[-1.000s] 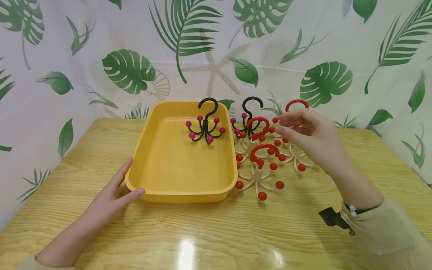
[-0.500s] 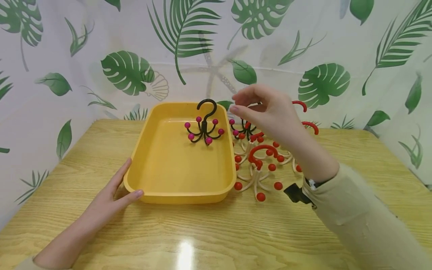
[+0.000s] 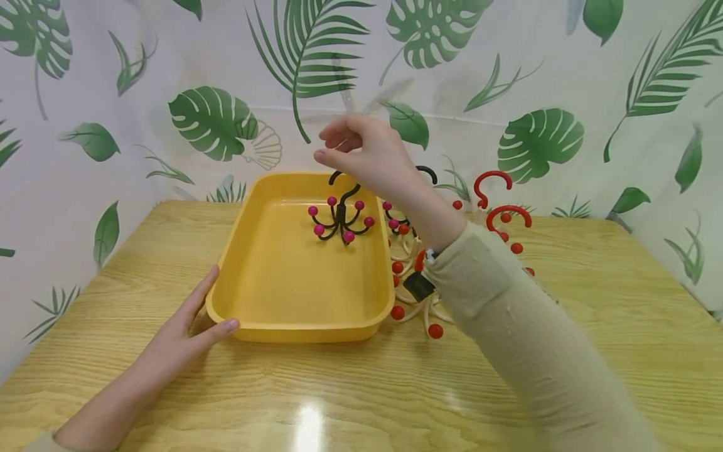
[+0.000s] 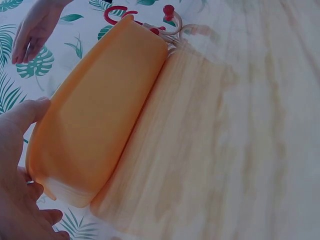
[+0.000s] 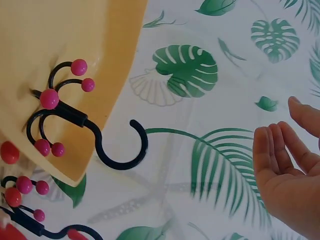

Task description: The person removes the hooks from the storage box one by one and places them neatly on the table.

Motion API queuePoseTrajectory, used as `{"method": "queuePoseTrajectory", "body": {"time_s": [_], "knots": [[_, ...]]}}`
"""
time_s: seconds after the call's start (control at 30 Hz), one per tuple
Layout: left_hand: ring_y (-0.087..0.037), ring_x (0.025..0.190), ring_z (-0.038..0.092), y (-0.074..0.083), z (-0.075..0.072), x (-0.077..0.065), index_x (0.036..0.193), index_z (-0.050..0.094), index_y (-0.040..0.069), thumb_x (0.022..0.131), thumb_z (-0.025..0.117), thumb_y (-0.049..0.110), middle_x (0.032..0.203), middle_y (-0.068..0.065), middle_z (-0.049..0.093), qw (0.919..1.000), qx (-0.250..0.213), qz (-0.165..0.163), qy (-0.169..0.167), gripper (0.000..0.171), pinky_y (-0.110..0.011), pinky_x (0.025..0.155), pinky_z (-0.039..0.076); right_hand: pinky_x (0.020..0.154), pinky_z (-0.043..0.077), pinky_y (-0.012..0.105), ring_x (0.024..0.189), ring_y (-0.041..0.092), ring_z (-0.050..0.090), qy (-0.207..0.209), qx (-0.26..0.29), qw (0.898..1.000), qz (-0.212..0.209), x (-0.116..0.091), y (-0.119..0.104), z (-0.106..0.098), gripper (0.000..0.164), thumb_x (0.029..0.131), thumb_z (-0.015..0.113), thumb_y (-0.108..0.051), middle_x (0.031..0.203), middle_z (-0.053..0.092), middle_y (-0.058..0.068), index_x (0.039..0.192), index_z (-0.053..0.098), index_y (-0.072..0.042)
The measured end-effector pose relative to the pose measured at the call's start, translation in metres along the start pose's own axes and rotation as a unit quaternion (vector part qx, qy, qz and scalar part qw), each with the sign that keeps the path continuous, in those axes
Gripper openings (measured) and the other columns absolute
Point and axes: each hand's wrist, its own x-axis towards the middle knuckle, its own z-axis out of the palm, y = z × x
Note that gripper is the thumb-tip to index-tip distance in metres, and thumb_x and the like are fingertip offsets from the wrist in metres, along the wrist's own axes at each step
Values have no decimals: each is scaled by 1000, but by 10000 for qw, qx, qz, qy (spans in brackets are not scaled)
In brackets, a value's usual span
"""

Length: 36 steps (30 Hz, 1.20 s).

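Observation:
A black octopus-style hanger (image 3: 341,213) with pink ball tips stands in the far right part of the yellow tray (image 3: 305,333). Its curved hook rises above the rim. My left hand (image 3: 175,339) holds the tray's near left corner, the thumb on the front rim and the fingers along the left side. In the left wrist view, those fingers (image 4: 37,192) bend around the corner. My right hand (image 3: 367,150) is in the air above and behind the black hook, apart from it. Nothing is between its gently bent fingers, and it partly hides the hook.
Right of the tray stand several cream hangers with red balls and red hooks (image 3: 493,176), partly behind the right sleeve (image 3: 508,314). A second black hanger (image 3: 427,172) stands behind them. A leaf-print cloth (image 3: 452,69) hangs behind the wooden table (image 3: 214,395).
My right hand has travelled left and upward from above the red-hooked hangers to above the black hanger in the tray. The left hand and the tray have stayed in place.

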Motion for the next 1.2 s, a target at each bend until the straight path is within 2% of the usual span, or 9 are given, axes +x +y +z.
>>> {"method": "queuePoseTrajectory", "body": {"time_s": [0.2,0.43,0.67,0.93,1.2], "knots": [[-42,142,1,0,0,0,152,1,39,92,63,36,160,-5,1,10000,-22,-5,-17,86,-75,99,9,83,48,22,105,14,55,-162,-160,9987,460,29,15,17,38,88,70,-28,119,58,2,121,61,-11],[-42,142,3,-1,1,0,153,2,39,92,63,36,160,-6,1,10000,24,44,-13,86,-74,100,11,97,43,28,119,22,47,-390,-331,9920,1155,45,36,32,44,91,66,-26,135,51,7,130,56,-8],[-41,142,2,0,0,0,152,1,41,92,63,37,160,-7,1,10000,-13,-14,-20,86,-74,100,9,96,44,31,113,24,50,-335,-311,9816,1852,51,54,36,41,92,64,-20,136,48,11,130,56,-8],[-41,142,2,-1,0,1,153,1,37,92,63,36,160,-8,1,10000,-1,6,-32,87,-73,101,8,89,48,30,102,25,54,-284,-287,9799,1952,51,64,41,27,91,62,-4,120,58,11,118,64,-7],[-43,142,2,-1,0,1,153,1,36,93,63,35,159,-9,1,10000,5,29,-20,87,-74,101,8,80,50,27,96,21,55,-159,-598,9827,1747,50,65,44,39,85,47,14,110,65,8,108,72,-6]]}}
